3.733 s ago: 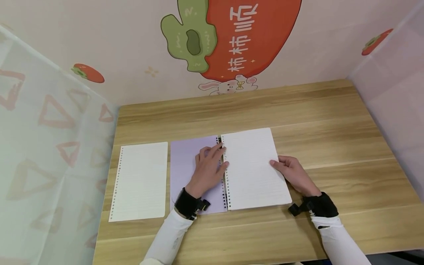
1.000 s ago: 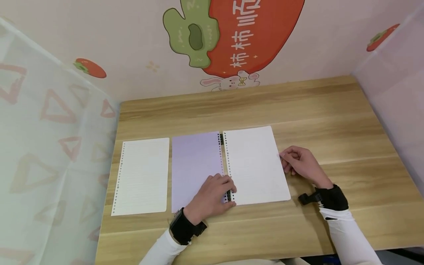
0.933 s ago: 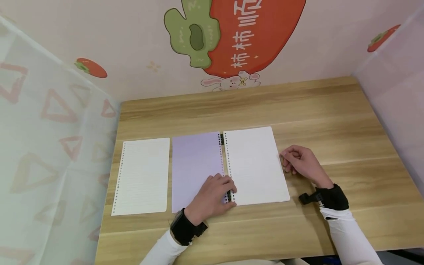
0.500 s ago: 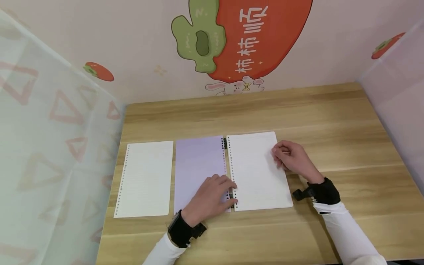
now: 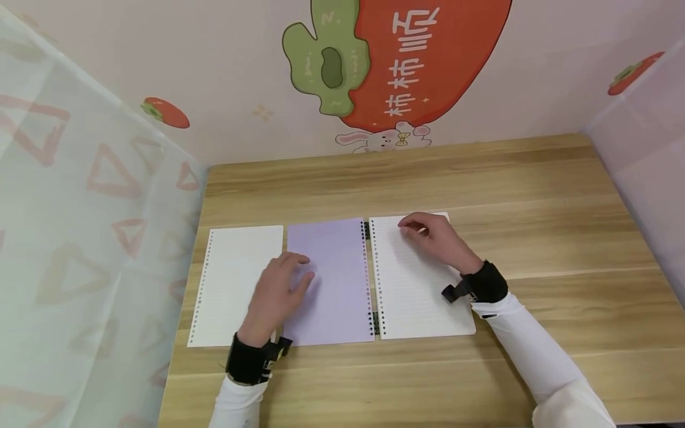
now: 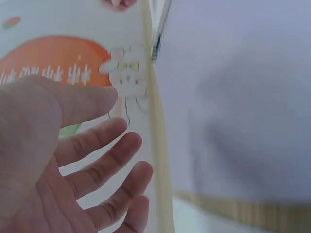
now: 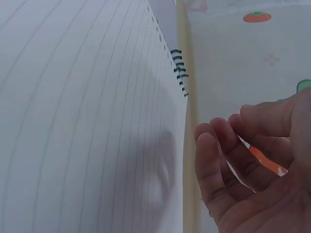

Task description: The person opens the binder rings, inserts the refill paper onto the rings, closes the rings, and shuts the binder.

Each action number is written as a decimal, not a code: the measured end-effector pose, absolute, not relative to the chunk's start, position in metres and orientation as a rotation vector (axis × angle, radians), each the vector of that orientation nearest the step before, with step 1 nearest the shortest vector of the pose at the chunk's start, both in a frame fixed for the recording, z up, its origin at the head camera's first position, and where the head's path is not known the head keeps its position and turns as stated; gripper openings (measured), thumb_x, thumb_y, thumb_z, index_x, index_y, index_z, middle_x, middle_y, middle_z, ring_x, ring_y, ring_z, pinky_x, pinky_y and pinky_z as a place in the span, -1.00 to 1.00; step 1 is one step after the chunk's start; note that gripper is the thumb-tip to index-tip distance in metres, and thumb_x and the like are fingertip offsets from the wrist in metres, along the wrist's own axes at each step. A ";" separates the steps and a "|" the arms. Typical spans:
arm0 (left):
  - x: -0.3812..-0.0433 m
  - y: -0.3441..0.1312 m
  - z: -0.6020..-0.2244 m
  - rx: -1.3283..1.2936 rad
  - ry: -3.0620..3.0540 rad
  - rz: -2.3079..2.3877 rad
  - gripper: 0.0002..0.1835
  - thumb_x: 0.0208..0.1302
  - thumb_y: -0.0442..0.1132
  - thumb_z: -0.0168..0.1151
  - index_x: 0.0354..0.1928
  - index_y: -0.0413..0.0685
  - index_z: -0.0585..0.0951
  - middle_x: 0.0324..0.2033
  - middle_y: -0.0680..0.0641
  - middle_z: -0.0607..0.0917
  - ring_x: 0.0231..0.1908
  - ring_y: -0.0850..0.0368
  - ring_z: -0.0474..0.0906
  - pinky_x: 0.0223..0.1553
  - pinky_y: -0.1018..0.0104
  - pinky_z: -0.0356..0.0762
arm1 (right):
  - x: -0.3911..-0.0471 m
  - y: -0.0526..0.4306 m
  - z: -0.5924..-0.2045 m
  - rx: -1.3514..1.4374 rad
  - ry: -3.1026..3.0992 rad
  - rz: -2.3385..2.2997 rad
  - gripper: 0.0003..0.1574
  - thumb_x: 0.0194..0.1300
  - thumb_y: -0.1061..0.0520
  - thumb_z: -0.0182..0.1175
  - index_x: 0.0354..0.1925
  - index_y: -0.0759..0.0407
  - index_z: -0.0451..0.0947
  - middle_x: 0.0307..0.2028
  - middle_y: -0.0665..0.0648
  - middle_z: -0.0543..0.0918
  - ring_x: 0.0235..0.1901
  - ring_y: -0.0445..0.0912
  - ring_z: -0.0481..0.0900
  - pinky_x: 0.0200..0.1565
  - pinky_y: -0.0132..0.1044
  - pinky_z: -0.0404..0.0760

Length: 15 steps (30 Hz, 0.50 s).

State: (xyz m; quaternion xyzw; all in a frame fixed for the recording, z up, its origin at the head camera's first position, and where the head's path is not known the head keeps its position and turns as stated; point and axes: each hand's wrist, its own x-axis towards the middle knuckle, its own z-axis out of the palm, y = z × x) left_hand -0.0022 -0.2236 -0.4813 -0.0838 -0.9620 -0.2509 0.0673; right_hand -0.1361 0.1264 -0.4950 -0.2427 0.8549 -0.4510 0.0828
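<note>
Surface: wood-grain table [image 5: 353, 380]
Room: persimmon-print wall [image 5: 230, 65] behind
Ring-bound notebook [image 5: 387, 285]: centre table, open flat; long axis and rings [image 5: 376, 323] run front-to-back
Loose lined sheet [image 5: 238, 255]: left of purple cover [image 5: 342, 285], near-parallel
Left hand [image 5: 274, 291]: over sheet and cover, fingers apart
Right hand [image 5: 441, 239]: above page, fingers loosely curved, close together

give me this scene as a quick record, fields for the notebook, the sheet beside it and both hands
notebook: open flat on the wooden table
left side: purple panel
right side: lined page
binding: dark rings, upper and lower groups
separate sheet: white lined sheet left of the purple panel, holes along its left edge
left hand: above the sheet and purple panel, holding nothing
right hand: above the lined page, fingers loosely bent, holding nothing
</note>
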 end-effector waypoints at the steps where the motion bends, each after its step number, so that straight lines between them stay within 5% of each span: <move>1: -0.002 -0.230 -0.481 -0.203 -2.910 -0.749 -0.67 0.37 -0.09 0.33 0.04 -0.13 0.69 0.00 -0.12 0.71 -0.04 -0.13 0.62 -0.05 -0.03 0.56 | -0.137 0.121 -0.494 -0.749 2.543 -1.347 -0.70 0.46 0.15 0.24 0.03 0.31 0.71 -0.12 0.14 0.77 -0.15 -0.04 0.66 -0.13 -0.16 0.65; 10: 0.007 -0.285 -0.485 0.178 -2.956 -0.704 -0.57 0.45 -0.07 0.23 0.16 -0.25 0.62 0.12 -0.29 0.61 0.00 -0.27 0.56 -0.12 -0.14 0.54 | -0.130 0.059 -0.489 -1.031 2.394 -1.288 -0.70 0.48 0.20 0.19 0.06 0.32 0.69 -0.06 0.14 0.74 -0.11 -0.11 0.67 -0.05 -0.19 0.67; 15: 0.013 -0.306 -0.486 0.339 -2.936 -0.709 -0.55 0.45 -0.12 0.23 0.18 -0.35 0.58 0.16 -0.38 0.57 0.08 -0.34 0.52 0.03 -0.22 0.49 | -0.119 0.023 -0.485 -1.167 2.343 -1.160 -0.64 0.52 0.14 0.15 0.14 0.27 0.67 0.07 0.09 0.72 0.06 -0.12 0.64 0.12 -0.19 0.61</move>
